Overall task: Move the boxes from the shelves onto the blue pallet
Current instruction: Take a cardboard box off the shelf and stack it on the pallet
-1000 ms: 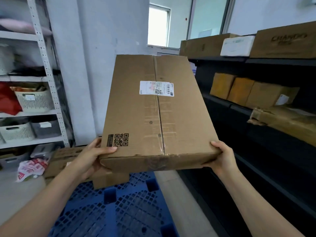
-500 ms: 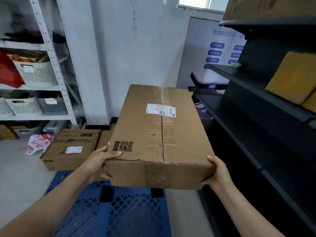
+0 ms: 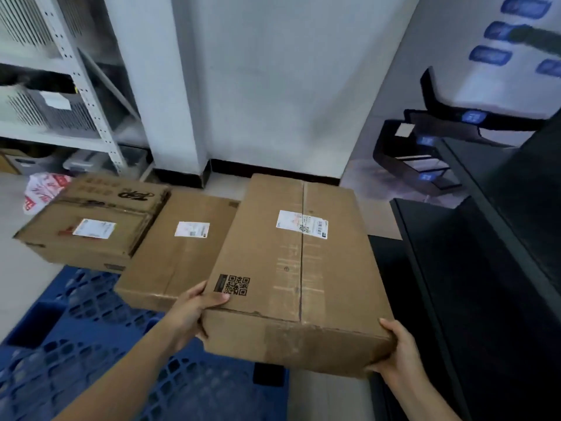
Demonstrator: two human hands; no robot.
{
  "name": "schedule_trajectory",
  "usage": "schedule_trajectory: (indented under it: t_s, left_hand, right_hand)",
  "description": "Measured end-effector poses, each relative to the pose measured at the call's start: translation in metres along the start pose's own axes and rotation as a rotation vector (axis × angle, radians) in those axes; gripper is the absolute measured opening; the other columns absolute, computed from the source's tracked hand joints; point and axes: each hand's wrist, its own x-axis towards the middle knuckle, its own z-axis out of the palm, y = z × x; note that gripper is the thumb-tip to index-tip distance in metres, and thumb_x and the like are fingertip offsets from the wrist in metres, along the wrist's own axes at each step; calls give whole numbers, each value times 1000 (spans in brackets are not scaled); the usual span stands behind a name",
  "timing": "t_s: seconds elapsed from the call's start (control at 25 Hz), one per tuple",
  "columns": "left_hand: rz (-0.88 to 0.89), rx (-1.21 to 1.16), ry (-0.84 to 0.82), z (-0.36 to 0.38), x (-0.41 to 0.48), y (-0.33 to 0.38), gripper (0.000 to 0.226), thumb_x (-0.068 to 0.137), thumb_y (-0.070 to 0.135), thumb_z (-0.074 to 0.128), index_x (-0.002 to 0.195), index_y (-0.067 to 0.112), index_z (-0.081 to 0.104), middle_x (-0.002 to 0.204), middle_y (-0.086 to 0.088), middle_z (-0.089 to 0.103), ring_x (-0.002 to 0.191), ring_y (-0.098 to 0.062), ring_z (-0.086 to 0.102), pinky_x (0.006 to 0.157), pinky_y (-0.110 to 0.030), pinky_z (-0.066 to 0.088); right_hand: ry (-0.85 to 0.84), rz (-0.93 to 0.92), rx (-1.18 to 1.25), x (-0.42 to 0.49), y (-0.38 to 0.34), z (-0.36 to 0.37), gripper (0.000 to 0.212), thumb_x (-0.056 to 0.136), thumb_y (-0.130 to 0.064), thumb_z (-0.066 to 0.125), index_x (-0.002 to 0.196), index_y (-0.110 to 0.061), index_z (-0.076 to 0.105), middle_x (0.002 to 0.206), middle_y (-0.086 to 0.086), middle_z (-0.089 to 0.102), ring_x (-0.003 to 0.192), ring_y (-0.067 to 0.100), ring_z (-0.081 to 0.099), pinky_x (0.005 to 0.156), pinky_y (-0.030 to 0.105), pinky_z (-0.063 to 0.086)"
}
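Above the blue plastic lattice pallet (image 3: 91,354), the left hand (image 3: 189,314) and the right hand (image 3: 397,354) clasp the near corners of a long brown cardboard box (image 3: 291,268), held in the air. This looks like the placing step. Next, it should go down beside the flat brown box (image 3: 179,250); farther left lies a printed brown carton (image 3: 91,226).

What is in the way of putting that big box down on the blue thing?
Nothing visible blocks it. The held box hangs over the pallet's right edge, gripped by the left hand and right hand. Two boxes fill the far-left part; the near deck is bare.
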Motion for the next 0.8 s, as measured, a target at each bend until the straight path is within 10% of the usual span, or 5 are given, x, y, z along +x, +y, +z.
schedule_trajectory:
  t_s: [0.16, 0.44, 0.8]
  left_hand:
    - [-43, 1, 66, -7, 128, -34, 64, 49, 35, 80, 111, 23, 68, 107, -6, 71, 89, -31, 59, 69, -51, 44]
    - [-62, 3, 115, -26, 240, -112, 70, 58, 32, 77, 124, 20, 59, 94, 0, 72, 75, -23, 60, 58, -33, 42]
    - [-106, 295, 211, -47, 271, -143, 70, 79, -11, 65, 142, 6, 39, 112, -2, 64, 103, -22, 59, 99, -34, 46]
  right_hand:
    - [0, 103, -52, 131, 36, 24, 58, 63, -29, 66, 118, -14, 57, 121, 10, 59, 114, 37, 53, 84, 55, 40]
    - [-80, 166, -121, 256, 101, 37, 11, 81, -19, 55, 91, -17, 59, 94, 5, 61, 92, 30, 54, 81, 50, 36]
    - [-49, 174, -161, 291, 156, 60, 45, 84, -13, 54, 129, -17, 53, 125, 10, 59, 113, 35, 52, 88, 53, 45]
